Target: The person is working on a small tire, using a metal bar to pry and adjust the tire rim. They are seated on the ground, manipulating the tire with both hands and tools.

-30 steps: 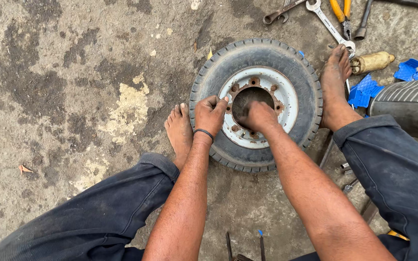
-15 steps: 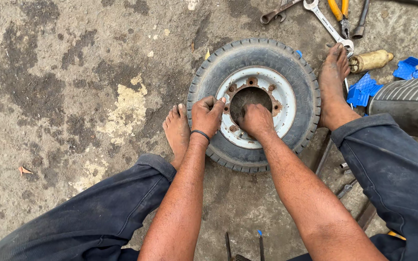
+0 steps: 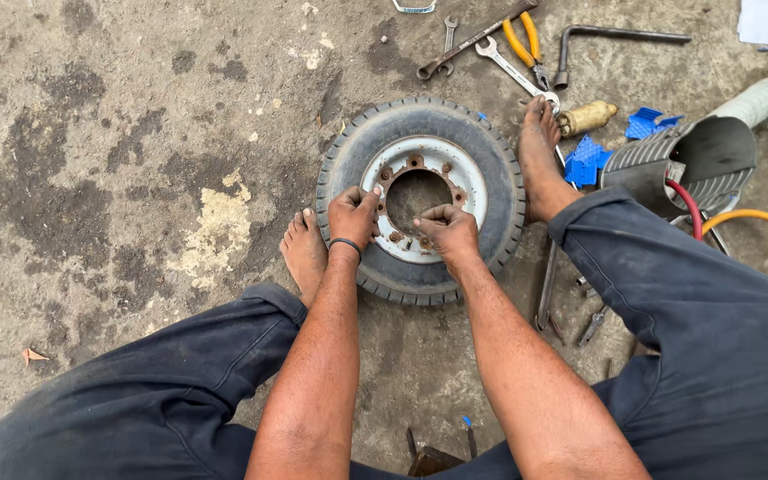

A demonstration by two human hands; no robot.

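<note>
Pressing left hand, right hand on wheel rim.

Spanners, yellow-handled pliers, bent wrench, blue plastic scraps and hoses on stained concrete.

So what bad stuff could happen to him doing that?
Both hands, left hand and right hand, press on the rusty rim of the small wheel, so its edges might cut fingers. His bare foot lies beside wrenches and pliers, so it could get hurt stepping there.
</note>
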